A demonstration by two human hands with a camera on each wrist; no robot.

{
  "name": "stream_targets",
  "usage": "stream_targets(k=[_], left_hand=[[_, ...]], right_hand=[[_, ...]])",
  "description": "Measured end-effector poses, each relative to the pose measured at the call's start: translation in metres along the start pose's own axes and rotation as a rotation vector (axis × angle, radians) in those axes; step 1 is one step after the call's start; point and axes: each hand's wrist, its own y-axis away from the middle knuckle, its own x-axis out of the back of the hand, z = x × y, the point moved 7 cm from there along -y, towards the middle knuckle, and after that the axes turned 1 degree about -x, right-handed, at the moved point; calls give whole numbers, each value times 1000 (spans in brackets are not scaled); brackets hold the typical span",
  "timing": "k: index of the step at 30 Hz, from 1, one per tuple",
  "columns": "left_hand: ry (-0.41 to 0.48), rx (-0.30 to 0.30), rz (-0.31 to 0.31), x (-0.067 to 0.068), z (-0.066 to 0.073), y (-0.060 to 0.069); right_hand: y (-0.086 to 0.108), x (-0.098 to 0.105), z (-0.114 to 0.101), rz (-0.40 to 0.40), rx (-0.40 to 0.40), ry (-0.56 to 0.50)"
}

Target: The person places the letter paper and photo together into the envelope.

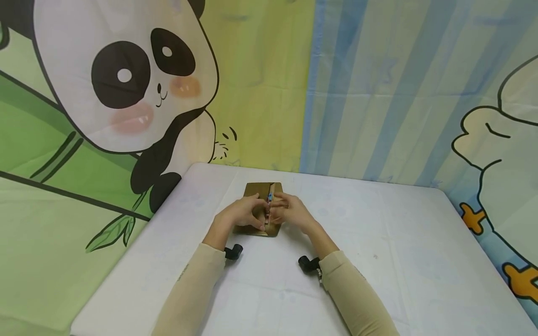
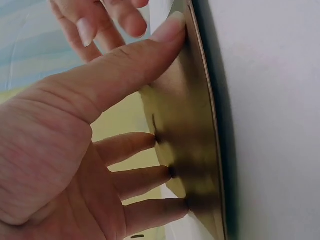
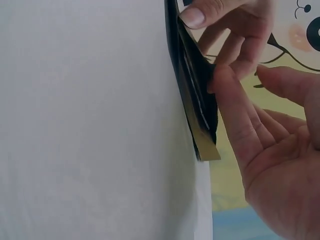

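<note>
A flat golden-brown rectangular case (image 1: 254, 188) lies on the table, with a narrow flap along its right side raised. Small coloured marks (image 1: 270, 197) show along the seam. My left hand (image 1: 244, 212) rests on the case from the left, its thumb and fingertips touching the panel (image 2: 195, 105) in the left wrist view. From the right, my right hand (image 1: 294, 213) touches the flap with its fingertips, the thumb standing apart. In the right wrist view the flap's dark inner side (image 3: 202, 95) shows; what lies inside is hidden.
The white-covered table (image 1: 378, 242) extends around the case. A printed cloth with a panda (image 1: 126, 112) hangs behind and to the left. Black wrist cameras (image 1: 308, 264) sit at both sleeve cuffs.
</note>
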Motion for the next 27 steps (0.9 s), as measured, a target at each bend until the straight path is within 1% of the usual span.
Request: stream_targets(k=[2, 7, 12, 15, 17, 19, 21, 23, 25, 27], left_hand=[[-19, 15, -5, -2, 0, -1], [-69, 25, -2, -4, 3, -1], [-127, 26, 2, -6, 4, -3], [-162, 46, 0, -9, 3, -3], [-182, 65, -5, -10, 2, -3], [-196, 74, -9, -11, 3, -3], [-195, 68, -8, -11, 4, -3], [-191, 57, 9, -8, 6, -3], [-186, 31, 49, -4, 7, -4], [-192, -14, 116, 0, 9, -6]], right_hand=[[1, 4, -2, 23, 6, 31], [2, 12, -4, 72, 26, 150], [1, 16, -4, 78, 25, 181], [1, 18, -4, 86, 19, 200], [1, 19, -3, 98, 14, 247], [3, 21, -3, 111, 15, 340], [4, 22, -4, 115, 20, 465], [6, 23, -4, 117, 20, 602], [7, 24, -5, 118, 23, 718], [9, 27, -4, 132, 2, 808]])
